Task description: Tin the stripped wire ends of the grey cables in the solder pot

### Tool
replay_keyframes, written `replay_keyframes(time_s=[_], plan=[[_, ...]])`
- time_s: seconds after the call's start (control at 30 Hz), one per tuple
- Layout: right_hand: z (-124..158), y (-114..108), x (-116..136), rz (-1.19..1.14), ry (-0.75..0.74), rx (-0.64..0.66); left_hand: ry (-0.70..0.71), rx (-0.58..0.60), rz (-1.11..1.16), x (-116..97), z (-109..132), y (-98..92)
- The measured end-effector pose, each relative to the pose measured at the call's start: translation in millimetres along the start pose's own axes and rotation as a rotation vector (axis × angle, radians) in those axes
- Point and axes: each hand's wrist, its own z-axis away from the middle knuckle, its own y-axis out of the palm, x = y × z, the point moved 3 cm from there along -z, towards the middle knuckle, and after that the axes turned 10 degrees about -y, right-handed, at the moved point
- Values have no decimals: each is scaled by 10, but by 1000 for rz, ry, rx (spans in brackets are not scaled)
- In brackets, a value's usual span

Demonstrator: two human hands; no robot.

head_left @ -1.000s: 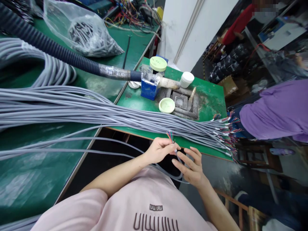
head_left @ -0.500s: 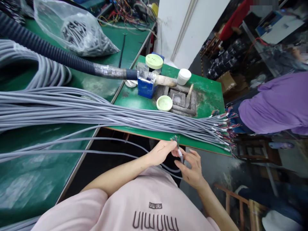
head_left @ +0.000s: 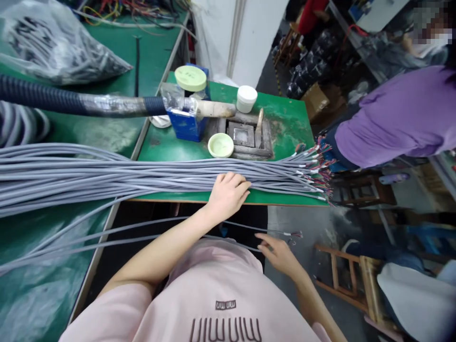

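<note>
A thick bundle of grey cables (head_left: 171, 175) lies along the green bench, their stripped, coloured wire ends (head_left: 320, 173) fanned out at the right. My left hand (head_left: 230, 192) is on the bundle's near side, its fingers curled over the cables; how many they grip is hidden. Below the bench edge my right hand (head_left: 280, 254) is open, with thumb and forefinger apart. A loose grey cable (head_left: 245, 246) runs up to the right thumb and passes out of sight behind that hand. Just above, another cable end (head_left: 294, 234) with a white sleeve hangs free.
Beyond the bundle stand a square grey pot (head_left: 240, 136), a green-white dish (head_left: 221, 145), a white tub (head_left: 246, 99) and a blue box (head_left: 187, 126) with a hose nozzle (head_left: 215, 109). A person in purple (head_left: 392, 118) is at the right, near a wooden stool (head_left: 342, 273).
My left hand has let go of the cable end and moved up onto the bundle. The cable hangs lower now, and my right hand has come away from it. The view has shifted right.
</note>
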Motion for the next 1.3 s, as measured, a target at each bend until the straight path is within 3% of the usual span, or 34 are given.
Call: replay_keyframes(time_s=[0.13,0.23,0.3,0.4,0.5,0.57,0.63,0.8,0.9,1.07,1.17,1.3], plan=[[-406,98,283,-392,21,30,4,-6,-96,-31,-146,77],[-623,63,360,-801,-20,-86,21,-51,-56,-98,-169,-36],[-727,-92,346,-1017,-81,-291,44,-86,-5,-160,-140,-160],[-759,-487,245,-1134,-104,-700,92,-98,86,-241,-38,-316],[-625,-865,177,-1039,-85,-1058,118,-30,169,-268,85,-360],[-506,-996,226,-897,-107,-1164,97,60,229,-262,143,-339],[-443,-995,348,-748,-119,-1058,32,143,356,-253,173,-315],[-501,-685,687,-514,-127,-436,-245,238,904,-243,171,-260],[-558,-549,777,-439,-177,-248,-453,294,1198,-223,184,-185],[-582,-456,779,-366,-183,-165,-683,290,1443,-167,270,-87],[-589,-426,788,-303,-220,-137,-683,291,1502,-162,323,-62],[-614,-429,824,-182,-266,-251,-650,386,1578,-228,358,-29]])
